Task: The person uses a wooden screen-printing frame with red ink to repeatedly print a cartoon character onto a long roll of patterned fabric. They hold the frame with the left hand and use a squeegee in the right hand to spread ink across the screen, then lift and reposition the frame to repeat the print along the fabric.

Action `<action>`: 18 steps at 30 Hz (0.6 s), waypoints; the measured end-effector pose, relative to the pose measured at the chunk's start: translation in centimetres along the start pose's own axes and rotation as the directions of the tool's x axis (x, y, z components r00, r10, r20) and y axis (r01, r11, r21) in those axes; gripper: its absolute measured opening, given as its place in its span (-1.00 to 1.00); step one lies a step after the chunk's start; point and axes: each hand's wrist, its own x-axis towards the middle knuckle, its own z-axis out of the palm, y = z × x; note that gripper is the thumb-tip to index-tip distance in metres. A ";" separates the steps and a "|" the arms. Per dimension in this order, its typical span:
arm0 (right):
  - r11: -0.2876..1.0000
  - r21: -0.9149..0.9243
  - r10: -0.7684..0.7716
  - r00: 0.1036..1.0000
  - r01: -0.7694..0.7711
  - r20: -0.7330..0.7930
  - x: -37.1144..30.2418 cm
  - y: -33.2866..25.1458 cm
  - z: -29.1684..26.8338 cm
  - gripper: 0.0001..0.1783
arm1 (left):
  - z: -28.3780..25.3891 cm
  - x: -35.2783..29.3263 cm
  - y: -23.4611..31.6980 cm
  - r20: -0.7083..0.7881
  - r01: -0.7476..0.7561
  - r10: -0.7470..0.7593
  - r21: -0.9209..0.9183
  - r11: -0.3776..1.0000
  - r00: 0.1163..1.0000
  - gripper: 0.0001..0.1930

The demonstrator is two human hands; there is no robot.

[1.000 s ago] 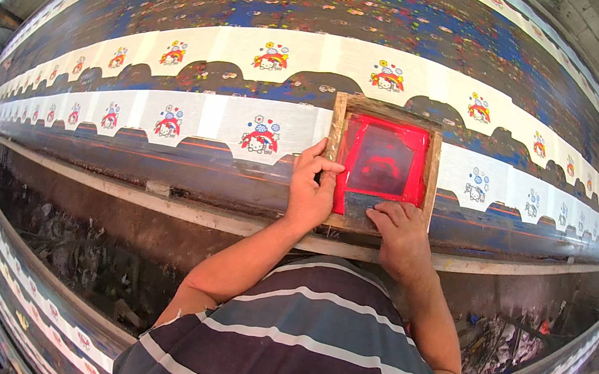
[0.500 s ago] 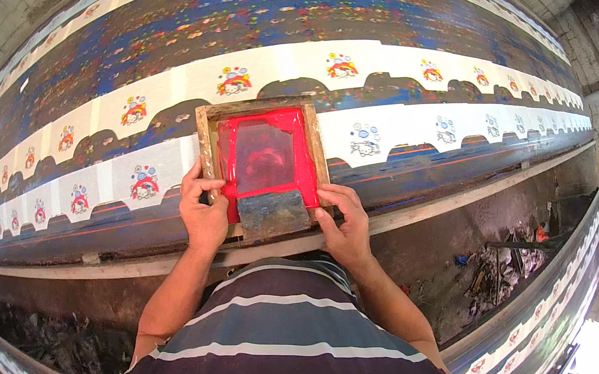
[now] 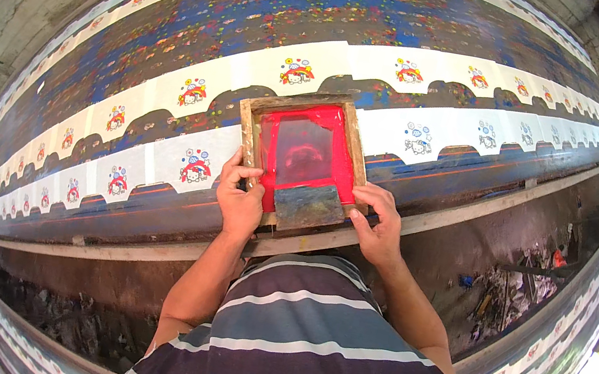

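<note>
My left hand (image 3: 241, 197) is closed on the lower left side of a wooden screen-printing frame (image 3: 251, 131), thumb near its inner edge. At the lower right corner, my right hand (image 3: 377, 228) pinches the same frame between thumb and fingers. Glossy red ink (image 3: 343, 151) rings the mesh window (image 3: 305, 152), where a faint curved shape shows through. A flat dark squeegee (image 3: 310, 206) lies across the frame's near end. The frame sits over the nearest row of white cloth pieces, hiding what is under it. The print (image 3: 195, 166) to its left has red in it; the one (image 3: 418, 138) to its right shows blue and dark outlines.
A long ink-spattered printing table (image 3: 207, 29) curves across the view, carrying rows of cream pieces (image 3: 328, 65) with coloured prints. A wooden rail (image 3: 435, 226) runs along its near edge. Scraps (image 3: 510, 301) litter the floor at right, beside another table (image 3: 550, 348) with printed pieces.
The whole view has shifted, so the table, prints, frame and hands all appear farther right. Both hands keep their hold, and the frame stays between the same two neighbouring prints.
</note>
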 end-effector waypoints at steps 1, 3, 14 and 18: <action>1.000 0.018 -0.002 1.000 0.001 0.015 0.2 0.4 -0.7 -0.56 | 0.5 -0.2 0.2 0.001 0.005 -0.005 0.004 1.000 1.000 -0.71; 0.998 0.056 -0.005 0.999 0.003 0.034 0.2 0.9 -1.7 -0.55 | 1.2 -0.4 0.4 -0.001 0.029 -0.029 -0.022 0.999 1.000 -0.70; 0.996 0.090 -0.015 0.997 0.008 0.076 0.5 1.5 -3.0 -0.54 | 1.6 -0.4 -0.6 -0.004 0.084 -0.085 -0.067 0.994 0.996 -0.68; 0.983 -0.078 -0.158 0.983 0.165 0.094 0.2 -0.6 -3.2 -0.52 | 1.4 -1.0 -0.4 0.002 0.143 -0.143 -0.092 0.986 0.990 -0.69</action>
